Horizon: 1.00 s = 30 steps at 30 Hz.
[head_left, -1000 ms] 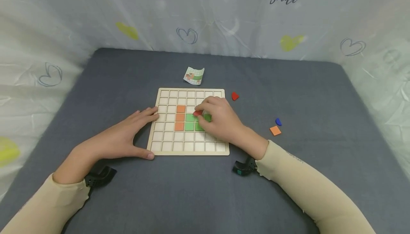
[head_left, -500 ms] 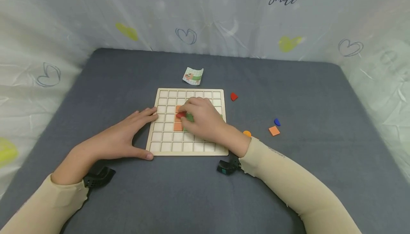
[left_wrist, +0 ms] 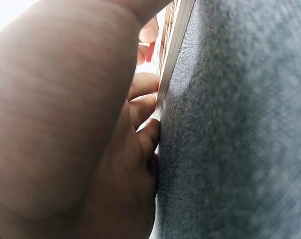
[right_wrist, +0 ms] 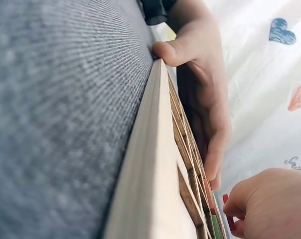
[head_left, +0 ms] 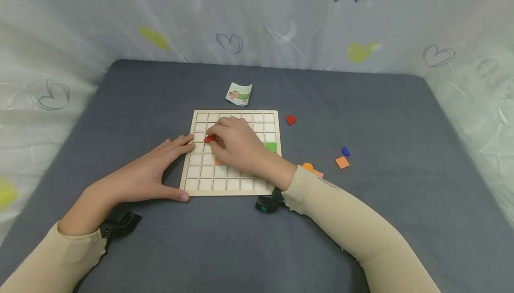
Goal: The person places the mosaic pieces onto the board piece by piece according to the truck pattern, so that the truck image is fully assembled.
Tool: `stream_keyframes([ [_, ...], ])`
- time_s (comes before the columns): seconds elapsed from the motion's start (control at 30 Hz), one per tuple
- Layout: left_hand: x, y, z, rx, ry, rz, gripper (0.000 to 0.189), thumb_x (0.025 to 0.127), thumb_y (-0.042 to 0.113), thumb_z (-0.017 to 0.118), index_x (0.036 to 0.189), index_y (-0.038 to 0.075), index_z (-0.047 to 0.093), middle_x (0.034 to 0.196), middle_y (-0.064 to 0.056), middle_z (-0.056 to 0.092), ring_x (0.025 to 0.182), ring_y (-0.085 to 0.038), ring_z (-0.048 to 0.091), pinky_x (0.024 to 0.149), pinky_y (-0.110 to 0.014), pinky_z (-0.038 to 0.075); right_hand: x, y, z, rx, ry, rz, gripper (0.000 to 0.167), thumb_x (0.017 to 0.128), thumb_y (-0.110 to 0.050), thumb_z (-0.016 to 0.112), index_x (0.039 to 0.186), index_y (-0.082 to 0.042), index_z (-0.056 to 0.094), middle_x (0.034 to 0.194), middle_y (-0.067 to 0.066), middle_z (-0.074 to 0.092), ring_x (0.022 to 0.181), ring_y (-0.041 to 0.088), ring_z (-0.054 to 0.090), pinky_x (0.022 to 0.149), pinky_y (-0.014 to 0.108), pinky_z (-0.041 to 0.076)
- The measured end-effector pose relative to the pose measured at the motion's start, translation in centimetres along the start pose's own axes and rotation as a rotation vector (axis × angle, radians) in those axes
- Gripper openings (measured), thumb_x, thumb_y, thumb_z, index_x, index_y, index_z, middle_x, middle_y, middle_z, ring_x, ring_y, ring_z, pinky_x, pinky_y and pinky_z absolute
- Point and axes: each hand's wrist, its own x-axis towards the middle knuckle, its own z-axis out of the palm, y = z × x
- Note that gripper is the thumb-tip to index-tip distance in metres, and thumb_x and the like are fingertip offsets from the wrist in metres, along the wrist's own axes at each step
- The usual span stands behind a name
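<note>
In the head view my right hand (head_left: 241, 146) pinches a small red piece (head_left: 209, 138) over the left part of the wooden grid board (head_left: 230, 193). The right wrist view shows the red piece (right_wrist: 230, 219) between thumb and finger, above the cells. My left hand (head_left: 146, 168) lies against the board's left side, its thumb at the front corner and its fingers stretched along the edge. A green square (head_left: 271, 147) sits in a right-hand cell, and part of an orange square (head_left: 218, 161) shows below my right hand. Other cells are hidden under that hand.
Behind the board lies a small printed card (head_left: 238, 94). Right of the board are a red piece (head_left: 291, 120), a blue piece (head_left: 346, 151), an orange square (head_left: 342, 163) and an orange round piece (head_left: 307, 167) beside another orange piece (head_left: 318, 174), partly covered by my sleeve.
My right hand has moved left across the board with the red piece, from the green squares past the orange column. The right-hand green square is uncovered. My left hand stays at the board's edge.
</note>
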Motion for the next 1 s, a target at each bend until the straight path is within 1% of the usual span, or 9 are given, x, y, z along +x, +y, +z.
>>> stream_keyframes([
  [0.13,0.0,0.1,-0.1,0.002,-0.003,-0.009,0.127,0.076,0.082,0.082,0.175,0.028,0.026,0.183,0.007,0.007,0.167,-0.045,0.004,0.128,-0.072,0.019,0.4,0.1,0.1,-0.022,-0.025,0.024,0.025,0.104,-0.019,0.069,0.126,-0.014,0.080,0.118,-0.003,0.072,0.107,0.013,0.063,0.088,0.034,0.047],
  [0.43,0.0,0.3,-0.3,0.014,-0.013,-0.024,0.129,0.075,0.083,0.082,0.176,0.027,0.024,0.183,0.007,0.006,0.167,-0.046,0.004,0.128,-0.073,0.019,1.1,0.5,0.3,-0.017,-0.026,0.035,0.025,0.104,-0.016,0.070,0.126,-0.012,0.080,0.116,-0.001,0.074,0.098,0.016,0.065,0.086,0.036,0.051],
  [0.7,-0.3,0.2,-0.2,0.011,-0.012,-0.028,0.127,0.076,0.083,0.082,0.176,0.030,0.025,0.182,0.007,0.007,0.167,-0.046,0.005,0.128,-0.072,0.020,1.0,0.4,0.4,-0.006,-0.043,0.037,0.029,0.101,-0.014,0.067,0.127,-0.011,0.080,0.112,0.000,0.073,0.093,0.017,0.063,0.084,0.036,0.051],
  [0.87,-0.1,0.2,-0.1,0.022,-0.003,-0.021,0.126,0.076,0.084,0.082,0.175,0.030,0.026,0.182,0.008,0.007,0.167,-0.045,0.006,0.128,-0.072,0.020,0.8,0.4,0.1,0.000,-0.024,0.032,0.030,0.101,-0.014,0.068,0.127,-0.009,0.080,0.110,0.000,0.072,0.094,0.017,0.061,0.088,0.036,0.051],
  [1.0,-0.3,0.0,-0.1,0.027,-0.002,-0.021,0.127,0.075,0.084,0.082,0.175,0.029,0.026,0.182,0.007,0.008,0.167,-0.045,0.006,0.128,-0.071,0.020,0.7,0.3,0.1,0.021,-0.009,0.020,0.029,0.102,-0.014,0.067,0.127,-0.008,0.079,0.113,0.001,0.073,0.098,0.017,0.063,0.092,0.035,0.051],
])
